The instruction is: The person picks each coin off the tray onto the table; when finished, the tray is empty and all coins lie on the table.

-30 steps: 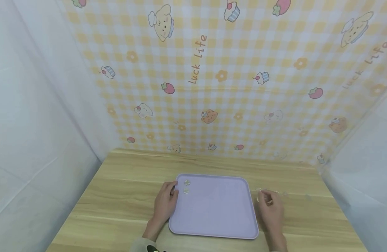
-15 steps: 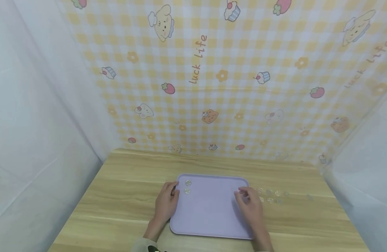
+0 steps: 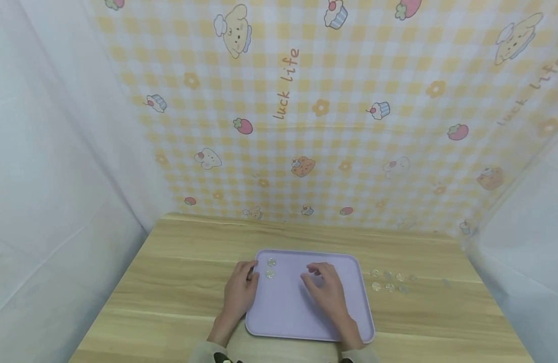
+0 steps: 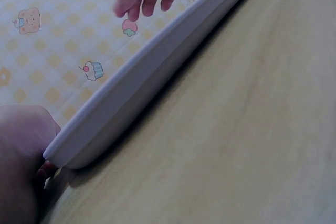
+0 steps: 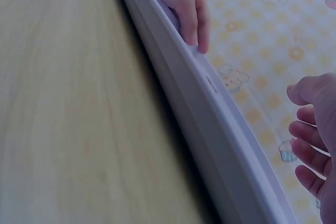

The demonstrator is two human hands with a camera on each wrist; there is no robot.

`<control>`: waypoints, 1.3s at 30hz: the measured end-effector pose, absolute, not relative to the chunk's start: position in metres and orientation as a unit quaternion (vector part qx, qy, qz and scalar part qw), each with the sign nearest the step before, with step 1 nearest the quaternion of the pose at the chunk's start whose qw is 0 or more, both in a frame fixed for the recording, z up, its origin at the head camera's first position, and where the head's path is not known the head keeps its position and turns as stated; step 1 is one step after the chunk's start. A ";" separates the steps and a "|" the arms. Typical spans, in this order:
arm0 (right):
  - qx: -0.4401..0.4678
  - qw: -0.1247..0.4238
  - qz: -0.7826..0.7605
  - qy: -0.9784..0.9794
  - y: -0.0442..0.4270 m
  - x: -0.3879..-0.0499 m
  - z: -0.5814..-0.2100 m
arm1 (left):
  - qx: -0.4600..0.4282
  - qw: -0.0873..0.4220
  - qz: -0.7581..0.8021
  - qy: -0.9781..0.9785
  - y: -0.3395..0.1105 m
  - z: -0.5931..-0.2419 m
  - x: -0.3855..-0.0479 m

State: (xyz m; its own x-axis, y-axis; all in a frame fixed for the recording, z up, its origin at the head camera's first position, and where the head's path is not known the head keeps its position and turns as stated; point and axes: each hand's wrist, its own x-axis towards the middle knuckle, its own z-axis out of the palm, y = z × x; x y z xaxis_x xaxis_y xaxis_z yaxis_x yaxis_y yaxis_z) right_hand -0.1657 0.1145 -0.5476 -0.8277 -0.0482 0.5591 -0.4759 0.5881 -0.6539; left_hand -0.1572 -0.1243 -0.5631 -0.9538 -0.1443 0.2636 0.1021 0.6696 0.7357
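Note:
A pale purple tray lies on the wooden table. My left hand grips its left rim; in the left wrist view a fingertip shows below the tray edge. Over the tray's middle hovers my right hand, thumb and forefinger bent towards each other. In the right wrist view that hand has a small gap at thumb and forefinger; whether something small and clear is held cannot be made out. Two small clear round discs, an upper one and a lower one, lie in the tray's far left corner.
Several more clear discs lie in rough rows on the table right of the tray, with a lone disc farther right. A yellow checked cloth hangs behind the table. White sheets flank it.
My right hand has moved left from the discs on the table, across the tray's right rim, to above its middle. My left hand stays at the tray's left rim.

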 end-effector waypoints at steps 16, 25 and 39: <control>0.221 0.221 0.430 -0.847 0.052 -0.179 -0.546 | -0.005 0.177 -0.407 -0.896 -0.124 -0.568 -0.159; 0.235 0.240 0.433 -0.836 0.031 -0.188 -0.553 | -0.005 0.187 -0.400 -0.897 -0.125 -0.569 -0.160; 0.211 0.241 0.367 -0.874 0.028 -0.187 -0.563 | -0.007 0.176 -0.403 -0.898 -0.124 -0.565 -0.158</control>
State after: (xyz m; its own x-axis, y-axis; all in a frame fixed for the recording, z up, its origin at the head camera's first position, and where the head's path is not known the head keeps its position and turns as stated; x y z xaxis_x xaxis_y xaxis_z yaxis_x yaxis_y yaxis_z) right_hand -0.1870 0.0282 -0.5635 -0.7952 -0.1913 0.5754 -0.5447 0.6425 -0.5390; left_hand -0.1577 -0.1243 -0.5652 -0.9377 -0.1296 0.3224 0.1547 0.6750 0.7214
